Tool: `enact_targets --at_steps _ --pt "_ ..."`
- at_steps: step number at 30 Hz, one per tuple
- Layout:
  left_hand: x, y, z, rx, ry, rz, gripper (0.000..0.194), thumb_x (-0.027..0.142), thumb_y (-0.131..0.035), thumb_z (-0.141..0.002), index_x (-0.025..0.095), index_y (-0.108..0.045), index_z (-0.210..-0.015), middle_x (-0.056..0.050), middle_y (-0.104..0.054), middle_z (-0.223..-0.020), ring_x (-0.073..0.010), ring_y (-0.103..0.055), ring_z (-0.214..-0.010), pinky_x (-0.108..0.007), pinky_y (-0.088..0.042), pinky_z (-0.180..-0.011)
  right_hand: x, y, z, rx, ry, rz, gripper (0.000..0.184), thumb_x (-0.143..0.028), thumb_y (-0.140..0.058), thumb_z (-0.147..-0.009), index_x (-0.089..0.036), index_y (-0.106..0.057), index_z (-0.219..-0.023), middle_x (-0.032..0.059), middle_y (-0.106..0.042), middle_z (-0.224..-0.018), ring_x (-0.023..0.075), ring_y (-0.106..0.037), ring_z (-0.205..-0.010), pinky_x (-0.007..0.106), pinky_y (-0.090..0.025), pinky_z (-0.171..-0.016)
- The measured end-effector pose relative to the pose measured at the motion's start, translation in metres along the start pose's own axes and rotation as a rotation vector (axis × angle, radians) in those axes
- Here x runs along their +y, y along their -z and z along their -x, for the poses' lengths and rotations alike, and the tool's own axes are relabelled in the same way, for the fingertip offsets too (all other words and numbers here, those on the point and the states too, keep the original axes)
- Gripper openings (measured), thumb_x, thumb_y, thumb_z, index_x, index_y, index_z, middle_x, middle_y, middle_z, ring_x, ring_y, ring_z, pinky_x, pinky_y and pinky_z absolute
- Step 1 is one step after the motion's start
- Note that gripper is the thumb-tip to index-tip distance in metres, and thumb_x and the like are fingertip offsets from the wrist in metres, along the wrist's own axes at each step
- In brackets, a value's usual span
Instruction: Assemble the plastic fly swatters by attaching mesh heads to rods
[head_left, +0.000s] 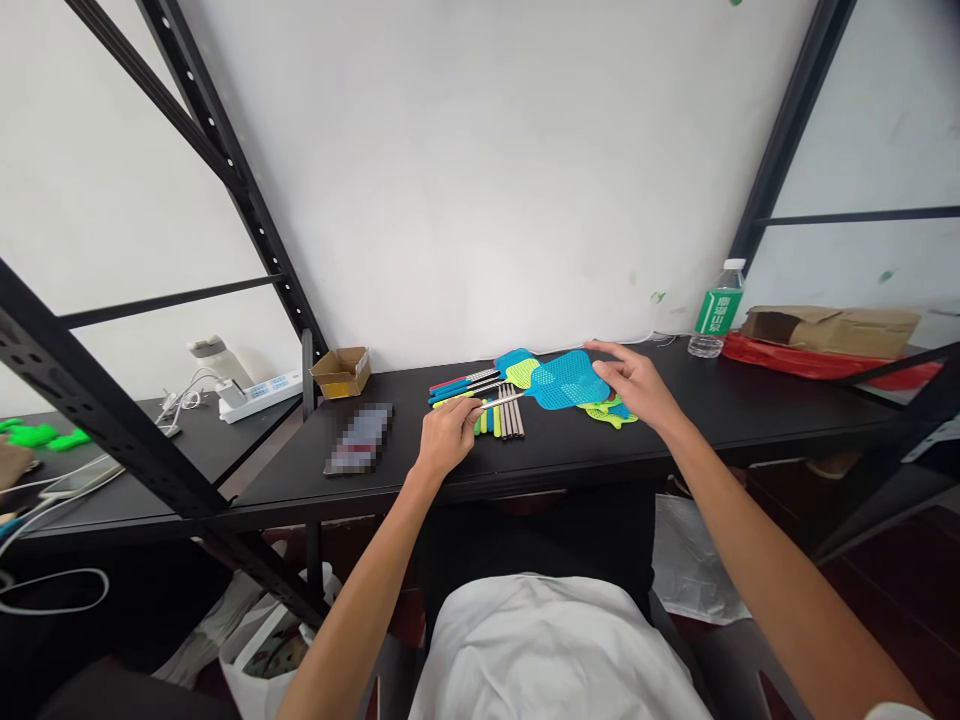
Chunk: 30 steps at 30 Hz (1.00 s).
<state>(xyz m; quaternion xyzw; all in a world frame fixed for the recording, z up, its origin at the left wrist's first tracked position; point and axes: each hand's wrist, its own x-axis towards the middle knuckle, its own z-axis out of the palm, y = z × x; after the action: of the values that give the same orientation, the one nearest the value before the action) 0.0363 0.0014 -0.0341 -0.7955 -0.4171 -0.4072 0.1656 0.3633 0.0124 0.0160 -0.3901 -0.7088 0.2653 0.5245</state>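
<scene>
A white cotton shirt front (pixel 551 655) fills the bottom of the view — above it, the left hand (pixel 448 435) is closed on a slim silver swatter handle (pixel 499 402), its long axis pointing right and slightly away over a black desk (pixel 720 415). The right hand (pixel 628 385) is open, fingers spread, just beside a turquoise plastic mesh fly swatter head (pixel 570 380) — a green-labelled clear plastic water bottle (pixel 715 310) stands farther right.

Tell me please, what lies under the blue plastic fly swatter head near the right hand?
A lime-green mesh plastic swatter head sticks out beneath the blue head; its covered part cannot be seen.
</scene>
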Motion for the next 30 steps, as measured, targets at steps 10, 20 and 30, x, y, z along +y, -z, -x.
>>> enact_targets --at_steps 10,20,30 --pt "0.0 0.001 0.0 -0.01 0.015 0.004 0.03 0.032 -0.037 -0.102 0.021 -0.065 -0.1 -0.006 -0.073 -0.093 -0.0177 -0.068 -0.083 -0.026 -0.047 -0.068 0.011 0.004 -0.005 0.061 0.256 0.239 0.029 -0.034 -0.056 -0.09 -0.026 -0.074 -0.111 0.0075 -0.065 -0.125 0.0268 -0.062 -0.109 0.038 -0.053 -0.085" --pt "-0.001 0.0 0.0 -0.008 0.011 0.024 0.029 0.035 -0.041 -0.101 0.02 -0.066 -0.1 -0.005 -0.074 -0.092 -0.0171 -0.068 -0.082 -0.026 -0.048 -0.068 0.006 0.003 -0.002 0.044 0.278 0.277 0.028 -0.03 -0.052 -0.094 -0.028 -0.075 -0.109 0.0046 -0.068 -0.122 0.0264 -0.062 -0.116 0.041 -0.049 -0.097" --pt "-0.003 0.0 0.0 -0.004 0.02 0.024 0.03 0.036 -0.041 -0.101 0.021 -0.067 -0.101 -0.006 -0.074 -0.095 -0.0178 -0.069 -0.086 -0.026 -0.048 -0.07 0.004 0.001 0.001 0.048 0.28 0.276 0.027 -0.032 -0.053 -0.093 -0.028 -0.076 -0.106 0.0049 -0.071 -0.117 0.0273 -0.064 -0.111 0.039 -0.053 -0.086"
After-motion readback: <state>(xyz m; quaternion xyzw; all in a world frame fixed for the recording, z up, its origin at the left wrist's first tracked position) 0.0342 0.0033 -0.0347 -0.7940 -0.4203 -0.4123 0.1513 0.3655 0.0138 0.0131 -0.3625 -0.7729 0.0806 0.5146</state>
